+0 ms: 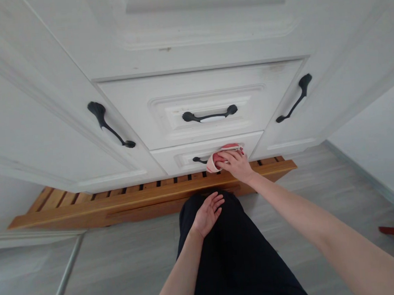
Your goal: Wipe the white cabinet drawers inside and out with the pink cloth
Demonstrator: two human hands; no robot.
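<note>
Your right hand (236, 164) reaches forward and down on a nearly straight arm, fingers curled around a red and white cloth (222, 157) and pressing it against the front of the lower drawer (184, 157). The cloth sits bunched under your fingertips, right at the right end of that drawer's dark handle (200, 160), covering part of it. Your left hand (208, 213) hangs loose and empty, palm turned up and fingers relaxed, just above your dark trouser leg (232, 253), well short of the cabinet. Above the cloth is the upper drawer (200, 106) with its own black handle (210, 115). White cabinet doors flank the drawers, each with a slanted black pull, one at the left (109, 124) and one at the right (294, 97). Below the drawers runs a wooden slatted platform (119, 201) on a pale grey floor (124, 262).
</note>
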